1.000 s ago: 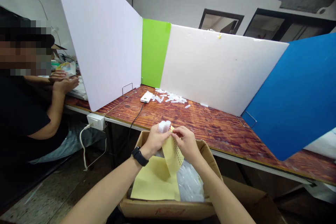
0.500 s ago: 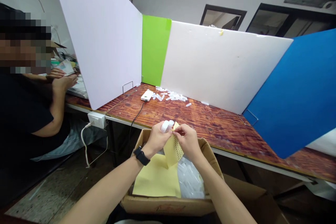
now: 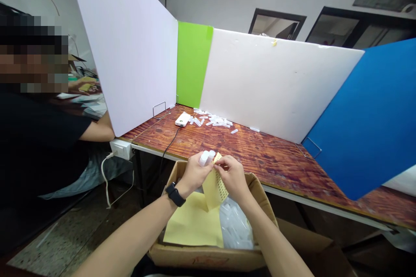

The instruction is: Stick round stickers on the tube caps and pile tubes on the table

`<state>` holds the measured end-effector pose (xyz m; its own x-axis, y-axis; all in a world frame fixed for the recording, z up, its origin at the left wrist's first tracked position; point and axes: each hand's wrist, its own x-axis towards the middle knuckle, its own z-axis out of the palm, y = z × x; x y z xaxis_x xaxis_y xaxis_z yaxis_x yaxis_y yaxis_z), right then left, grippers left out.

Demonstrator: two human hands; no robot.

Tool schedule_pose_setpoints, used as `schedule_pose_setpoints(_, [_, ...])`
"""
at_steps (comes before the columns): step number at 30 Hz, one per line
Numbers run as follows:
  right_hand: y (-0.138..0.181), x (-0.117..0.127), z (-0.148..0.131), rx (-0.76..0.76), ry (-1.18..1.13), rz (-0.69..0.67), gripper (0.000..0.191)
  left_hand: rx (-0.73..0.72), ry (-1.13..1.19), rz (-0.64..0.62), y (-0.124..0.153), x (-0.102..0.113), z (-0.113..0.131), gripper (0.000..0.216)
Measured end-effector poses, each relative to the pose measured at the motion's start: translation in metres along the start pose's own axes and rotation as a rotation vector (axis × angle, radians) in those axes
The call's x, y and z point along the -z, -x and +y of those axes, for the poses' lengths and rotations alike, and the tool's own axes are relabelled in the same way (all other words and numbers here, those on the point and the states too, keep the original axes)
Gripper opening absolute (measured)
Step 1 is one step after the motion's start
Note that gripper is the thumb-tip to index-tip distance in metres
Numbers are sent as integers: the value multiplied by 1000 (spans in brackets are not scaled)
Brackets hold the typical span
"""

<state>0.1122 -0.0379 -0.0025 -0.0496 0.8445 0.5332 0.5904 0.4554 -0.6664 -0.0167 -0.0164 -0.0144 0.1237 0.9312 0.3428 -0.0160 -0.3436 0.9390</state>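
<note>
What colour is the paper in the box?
The paper is pale yellow, clearest in the head view.

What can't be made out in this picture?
In the head view:
The left hand hides the lower part of the white plastic tubes.
The right hand hides part of the perforated yellow sheet.
The loose tubes on the table are too small to count.

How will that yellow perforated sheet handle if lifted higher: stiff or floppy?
The yellow perforated sheet looks floppy, since it curves down from the right hand. It seems paper-thin, so probably light. Its rows of holes may make it tear easily there.
</note>
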Motion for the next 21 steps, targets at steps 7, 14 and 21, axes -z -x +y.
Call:
schedule_pose_setpoints(7, [-2,4,0,-62,-48,-28,5,8,-23,-3,2,0,3,19])
schedule_pose_setpoints(14, [-1,5,-1,-52,-48,-11,6,-34,-73,9,4,-2,3,19])
schedule_pose_setpoints(21, [-2,9,-3,-43,-62,-71,6,-5,-52,0,2,-1,2,19])
